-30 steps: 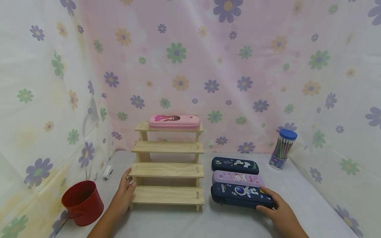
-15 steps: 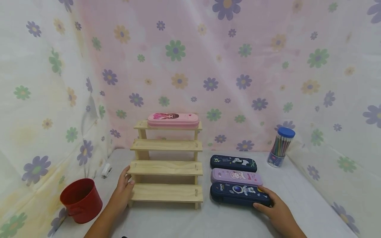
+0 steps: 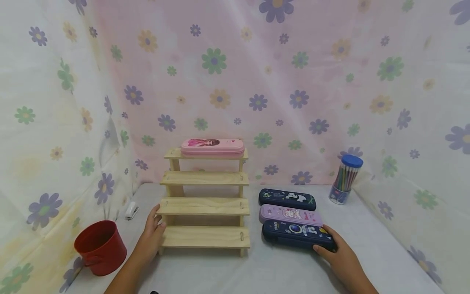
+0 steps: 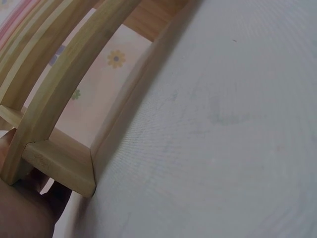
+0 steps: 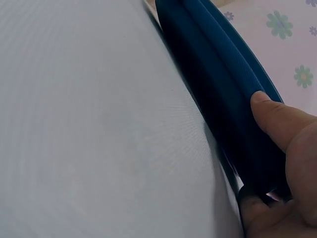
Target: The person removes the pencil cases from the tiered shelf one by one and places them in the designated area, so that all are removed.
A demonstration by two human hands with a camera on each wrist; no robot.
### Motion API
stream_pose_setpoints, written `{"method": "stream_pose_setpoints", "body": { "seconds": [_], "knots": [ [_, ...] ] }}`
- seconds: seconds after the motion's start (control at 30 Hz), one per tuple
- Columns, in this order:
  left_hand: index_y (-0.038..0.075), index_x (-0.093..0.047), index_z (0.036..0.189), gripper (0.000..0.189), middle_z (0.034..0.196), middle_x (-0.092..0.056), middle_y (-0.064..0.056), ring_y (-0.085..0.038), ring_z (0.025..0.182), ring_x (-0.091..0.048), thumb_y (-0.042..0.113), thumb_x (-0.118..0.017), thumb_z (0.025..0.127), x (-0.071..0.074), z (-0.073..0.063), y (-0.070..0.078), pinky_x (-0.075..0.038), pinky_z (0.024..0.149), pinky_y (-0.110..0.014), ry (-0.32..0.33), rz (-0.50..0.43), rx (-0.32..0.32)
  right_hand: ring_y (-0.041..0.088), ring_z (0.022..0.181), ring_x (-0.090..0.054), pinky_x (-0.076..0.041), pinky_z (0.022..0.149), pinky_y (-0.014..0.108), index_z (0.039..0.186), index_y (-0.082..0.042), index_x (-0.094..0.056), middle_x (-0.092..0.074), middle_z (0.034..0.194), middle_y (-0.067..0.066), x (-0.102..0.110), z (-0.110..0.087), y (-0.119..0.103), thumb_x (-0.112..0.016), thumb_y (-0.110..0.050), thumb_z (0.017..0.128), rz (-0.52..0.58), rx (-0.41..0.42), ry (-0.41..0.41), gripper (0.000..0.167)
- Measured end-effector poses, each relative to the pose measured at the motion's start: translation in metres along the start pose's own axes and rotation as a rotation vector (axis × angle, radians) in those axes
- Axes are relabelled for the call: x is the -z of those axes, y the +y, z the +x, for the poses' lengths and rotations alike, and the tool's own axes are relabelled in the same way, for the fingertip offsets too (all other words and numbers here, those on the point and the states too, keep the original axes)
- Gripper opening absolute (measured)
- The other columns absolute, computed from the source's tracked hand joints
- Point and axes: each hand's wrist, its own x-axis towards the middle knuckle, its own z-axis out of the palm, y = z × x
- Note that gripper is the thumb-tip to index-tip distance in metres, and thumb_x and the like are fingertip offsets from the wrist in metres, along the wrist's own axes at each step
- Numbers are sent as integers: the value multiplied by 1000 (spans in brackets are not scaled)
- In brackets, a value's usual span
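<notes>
My right hand (image 3: 341,255) grips the right end of a navy pencil case (image 3: 295,235) with an astronaut print. In the right wrist view, the thumb presses the case's side (image 5: 218,99) and other fingers reach under its end. Behind it lie a lilac pencil case (image 3: 290,214) with a rabbit print and a dark panda pencil case (image 3: 286,199). At the stepped wooden rack (image 3: 205,236), my left hand (image 3: 149,239) holds the left side by the two lower shelves; its fingers are partly hidden in the left wrist view. A pink pencil case (image 3: 213,148) rests on the top shelf.
A red metal bucket (image 3: 103,249) stands left of the rack, with a small white object (image 3: 131,210) behind it. At the back right is a clear tub of pencils (image 3: 345,179) with a blue lid. Flowered cloth (image 3: 235,81) encloses the table.
The astronaut pencil case has shifted slightly right and back, closer against the lilac one, with my right hand holding it. My left hand stays at the rack.
</notes>
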Motion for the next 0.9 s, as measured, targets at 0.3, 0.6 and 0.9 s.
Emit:
{"method": "stream_pose_setpoints", "body": {
  "seconds": [0.3, 0.6, 0.9],
  "knots": [
    [30, 7, 168, 70, 172, -2, -32, -53, 158, -7, 20, -37, 115, 1, 0, 0, -24, 117, -72, -3, 0, 29, 64, 149, -16, -19, 114, 79, 170, -22, -2, -17, 167, 36, -3, 2, 1, -76, -68, 84, -2, -29, 11, 122],
    [29, 7, 168, 70, 171, -3, -33, -53, 158, -8, 21, -38, 115, 1, -1, 1, -25, 117, -72, -5, -1, 13, 64, 149, -16, -20, 114, 78, 169, -19, -2, -17, 166, 36, -5, 4, 0, -79, -55, 89, -34, -80, 30, 116],
    [26, 6, 168, 69, 170, -5, -36, -57, 157, -8, 22, -38, 115, 0, -1, -1, -24, 116, -74, -6, 1, -19, 63, 149, -17, -21, 114, 78, 169, -15, -4, -18, 166, 37, -5, 2, 0, -76, -54, 91, -45, -73, 29, 113]
  ]
}}
